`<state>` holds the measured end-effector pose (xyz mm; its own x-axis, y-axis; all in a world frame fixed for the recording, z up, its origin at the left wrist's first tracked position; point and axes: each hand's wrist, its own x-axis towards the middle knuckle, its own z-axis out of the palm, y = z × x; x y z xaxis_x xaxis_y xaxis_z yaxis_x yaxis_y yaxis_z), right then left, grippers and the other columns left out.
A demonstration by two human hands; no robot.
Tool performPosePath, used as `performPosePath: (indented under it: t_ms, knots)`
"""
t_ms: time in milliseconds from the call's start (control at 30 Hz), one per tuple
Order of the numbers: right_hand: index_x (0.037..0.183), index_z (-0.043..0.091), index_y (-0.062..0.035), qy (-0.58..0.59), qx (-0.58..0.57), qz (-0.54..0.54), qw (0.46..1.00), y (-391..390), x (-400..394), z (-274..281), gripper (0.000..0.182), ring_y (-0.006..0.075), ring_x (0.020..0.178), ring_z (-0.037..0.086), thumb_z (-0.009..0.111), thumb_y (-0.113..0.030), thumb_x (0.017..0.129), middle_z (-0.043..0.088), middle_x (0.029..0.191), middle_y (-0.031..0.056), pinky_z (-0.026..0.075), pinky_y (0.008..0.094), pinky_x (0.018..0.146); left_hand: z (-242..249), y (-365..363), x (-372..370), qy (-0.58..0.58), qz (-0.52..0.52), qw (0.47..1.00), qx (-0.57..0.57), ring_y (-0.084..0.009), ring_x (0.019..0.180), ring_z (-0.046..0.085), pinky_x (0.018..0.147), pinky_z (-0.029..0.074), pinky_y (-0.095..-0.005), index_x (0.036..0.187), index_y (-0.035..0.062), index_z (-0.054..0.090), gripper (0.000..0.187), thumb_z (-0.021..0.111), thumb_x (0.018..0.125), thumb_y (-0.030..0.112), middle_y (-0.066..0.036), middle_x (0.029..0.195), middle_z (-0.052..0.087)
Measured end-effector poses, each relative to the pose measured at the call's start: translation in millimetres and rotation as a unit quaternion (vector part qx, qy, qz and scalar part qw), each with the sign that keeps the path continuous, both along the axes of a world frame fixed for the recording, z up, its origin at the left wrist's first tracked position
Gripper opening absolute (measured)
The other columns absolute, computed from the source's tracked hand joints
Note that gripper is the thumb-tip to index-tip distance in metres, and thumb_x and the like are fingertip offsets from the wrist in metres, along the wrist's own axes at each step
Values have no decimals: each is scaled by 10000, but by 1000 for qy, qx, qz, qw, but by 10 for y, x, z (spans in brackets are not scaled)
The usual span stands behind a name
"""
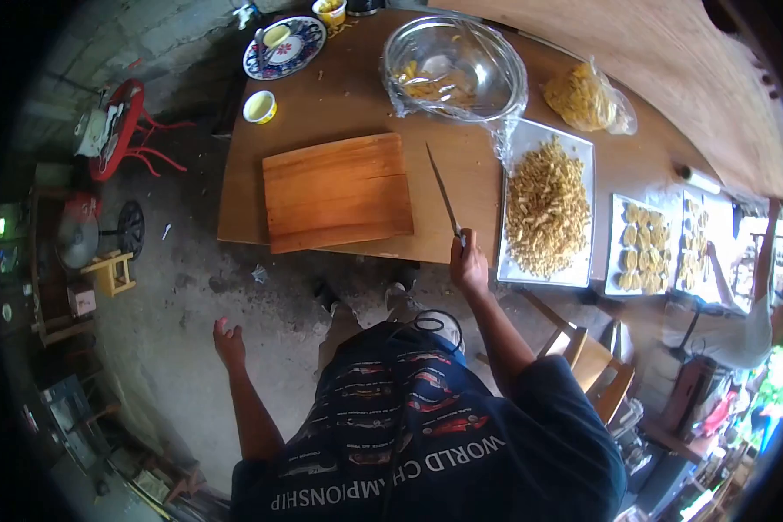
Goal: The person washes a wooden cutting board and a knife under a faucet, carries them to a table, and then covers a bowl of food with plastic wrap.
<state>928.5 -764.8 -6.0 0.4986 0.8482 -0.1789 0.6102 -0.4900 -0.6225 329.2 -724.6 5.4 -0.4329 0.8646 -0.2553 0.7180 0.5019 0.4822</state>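
Note:
My right hand [470, 265] is closed around the handle of a long, thin knife [444, 190] at the table's front edge. The blade points away from me, over the table between a wooden cutting board [337, 193] and a metal tray [548, 277]. Small chopped pale-yellow pieces [548, 209] are heaped in that tray. My left hand [229, 342] hangs over the floor to the left, away from the table, its fingers loosely bent and apart with nothing in them. The board lies flat, its front edge near the table's edge.
A plastic-wrapped metal bowl [506, 96], a bag of yellow food [578, 97], a patterned plate [309, 43] and a small tub [259, 108] stand on the table [365, 109]. Trays of round slices [642, 248] lie right, near another person [731, 331]. A wooden stool [596, 365] stands below.

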Motion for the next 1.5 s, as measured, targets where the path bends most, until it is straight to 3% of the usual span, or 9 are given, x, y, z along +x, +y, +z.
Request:
performPosePath:
  t_ms: [333,567,633,967,1067,1167,1300,1333,1500]
  knots:
    - [1221,487,-91,-63,71,-74,993,124,71,-315,335,417,983,625,614,-184,926,611,1130,193,520,521,764,-772,-980,-1077,139,-65,979,-132,-398,1312,456,1119,368,-494,1265,30,594,541,782,795,222,-218,1353,540]
    - [1255,537,-120,-96,50,-90,990,243,-39,-383,383,373,1090,561,611,-146,881,591,1122,161,454,485,938,-728,-1594,-1293,-66,130,974,-174,-331,976,652,832,540,-409,1191,7,645,452,718,816,247,-213,1156,655]
    - [1249,569,-131,-140,67,-72,985,213,-39,-414,379,362,1077,561,611,-177,875,592,1112,149,458,484,929,-854,-1641,-1599,85,-102,959,-249,-352,949,667,788,553,-434,1063,-7,690,347,652,870,280,-211,1047,694]
    - [938,697,-41,-53,-5,-217,975,-504,104,230,428,438,813,666,568,-448,973,673,817,262,509,499,751,-661,-394,-1852,390,-199,898,-53,-411,741,674,690,546,-508,775,-9,632,270,600,894,231,-218,866,674]
    - [848,697,5,179,23,-221,958,-1304,209,939,447,155,647,630,571,-394,1005,676,703,81,484,311,635,-470,196,-2272,257,-129,957,38,-333,701,675,626,553,-434,812,-12,623,232,616,897,203,-175,828,657]
    - [909,685,-9,379,75,-227,894,-1961,-199,1704,367,152,758,658,586,-349,1004,708,827,70,518,293,751,78,653,-2419,-253,45,946,198,-245,877,671,715,560,-347,991,-21,637,213,626,912,177,-150,923,654]
    - [1130,627,-71,703,368,-318,519,-2954,-959,738,247,241,904,698,544,-238,968,701,1056,144,555,419,865,779,1068,-1817,-486,43,852,189,-261,1097,622,896,529,-364,1180,-9,621,308,600,935,176,-158,1117,657]
    - [1238,614,-70,735,258,-355,517,-3606,-964,-426,372,275,1009,682,561,-294,946,683,1176,144,527,484,927,508,1167,-1944,-382,-23,911,152,-269,1121,612,930,506,-372,1200,-5,616,320,595,940,180,-159,1145,652]
    - [1323,617,-137,395,-247,-554,690,-3658,-1781,-411,627,348,1061,654,733,-463,799,686,1238,122,519,449,891,-505,1951,-1722,-15,-273,962,-20,-288,1210,577,1058,423,-393,1255,7,613,358,603,946,187,-157,1247,641]
